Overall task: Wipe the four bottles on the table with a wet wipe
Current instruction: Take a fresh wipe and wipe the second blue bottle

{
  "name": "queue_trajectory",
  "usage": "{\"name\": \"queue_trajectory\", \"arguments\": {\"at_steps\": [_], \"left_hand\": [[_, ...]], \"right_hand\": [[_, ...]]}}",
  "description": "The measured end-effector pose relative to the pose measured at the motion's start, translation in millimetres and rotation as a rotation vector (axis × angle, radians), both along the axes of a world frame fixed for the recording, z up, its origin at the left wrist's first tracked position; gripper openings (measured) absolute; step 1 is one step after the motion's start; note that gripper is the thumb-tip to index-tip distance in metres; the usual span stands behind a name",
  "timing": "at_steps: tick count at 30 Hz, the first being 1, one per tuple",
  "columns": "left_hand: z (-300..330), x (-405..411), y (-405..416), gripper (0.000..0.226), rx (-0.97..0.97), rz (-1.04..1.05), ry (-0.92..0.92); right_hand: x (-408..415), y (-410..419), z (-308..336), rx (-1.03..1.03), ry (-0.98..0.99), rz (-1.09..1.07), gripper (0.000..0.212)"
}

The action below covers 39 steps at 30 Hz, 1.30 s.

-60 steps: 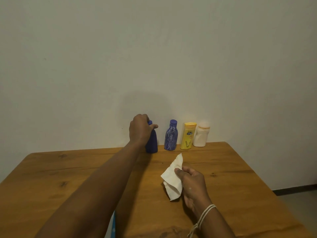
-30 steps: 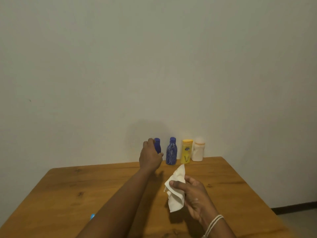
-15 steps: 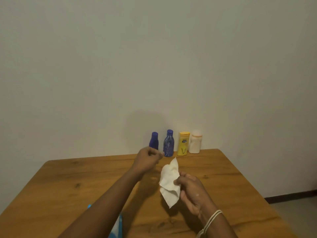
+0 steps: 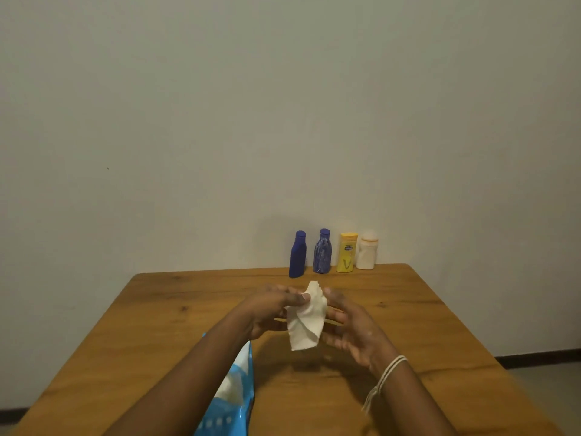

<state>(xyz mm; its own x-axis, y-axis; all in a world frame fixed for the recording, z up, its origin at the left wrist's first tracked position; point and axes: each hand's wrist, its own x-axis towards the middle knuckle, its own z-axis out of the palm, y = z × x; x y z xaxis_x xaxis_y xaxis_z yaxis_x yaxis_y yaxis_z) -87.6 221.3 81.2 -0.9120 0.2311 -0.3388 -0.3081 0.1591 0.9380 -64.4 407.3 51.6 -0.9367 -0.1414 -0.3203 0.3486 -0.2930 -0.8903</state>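
Along the table's far edge, against the wall, stand a dark blue bottle (image 4: 297,254), a blue patterned bottle (image 4: 322,251), a yellow bottle (image 4: 347,253) and a white bottle (image 4: 366,252), all upright in a row. Above the middle of the table, both hands hold a crumpled white wet wipe (image 4: 306,319). My left hand (image 4: 271,309) pinches its upper left edge. My right hand (image 4: 347,325) grips it from the right, partly behind the wipe. Neither hand touches a bottle.
A blue wet-wipe pack (image 4: 231,394), with a white sheet sticking out, lies near the front edge under my left forearm. The wooden table (image 4: 151,325) ends at the wall behind the bottles. Floor shows at the right.
My left hand has let go of the dark blue bottle, pulled back toward me and taken hold of the wipe that my right hand was holding alone. The view has tilted downward.
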Motion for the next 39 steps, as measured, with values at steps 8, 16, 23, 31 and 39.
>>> {"name": "queue_trajectory", "arguments": {"at_steps": [8,16,23,31,39], "left_hand": [[25.2,31.8,-18.8,0.02,-0.391,-0.031,0.327],[36.9,57.9,-42.9,0.033,-0.34,-0.005,0.44],[18.0,81.7,-53.5,0.051,0.197,0.193,0.071],[20.7,87.1,-56.9,0.028,0.042,0.157,0.26],[27.6,86.2,-63.2,0.045,-0.215,0.064,0.407]], "right_hand": [[25.5,-7.2,9.3,0.115,0.024,0.022,0.03],[52.7,-17.3,23.9,0.092,0.057,0.071,0.004],[59.8,-19.0,35.8,0.023,0.122,0.067,0.024],[61.5,-12.1,43.2,0.188,0.233,0.176,0.088],[58.7,-6.7,50.1,0.621,0.568,0.071,0.017]]}}
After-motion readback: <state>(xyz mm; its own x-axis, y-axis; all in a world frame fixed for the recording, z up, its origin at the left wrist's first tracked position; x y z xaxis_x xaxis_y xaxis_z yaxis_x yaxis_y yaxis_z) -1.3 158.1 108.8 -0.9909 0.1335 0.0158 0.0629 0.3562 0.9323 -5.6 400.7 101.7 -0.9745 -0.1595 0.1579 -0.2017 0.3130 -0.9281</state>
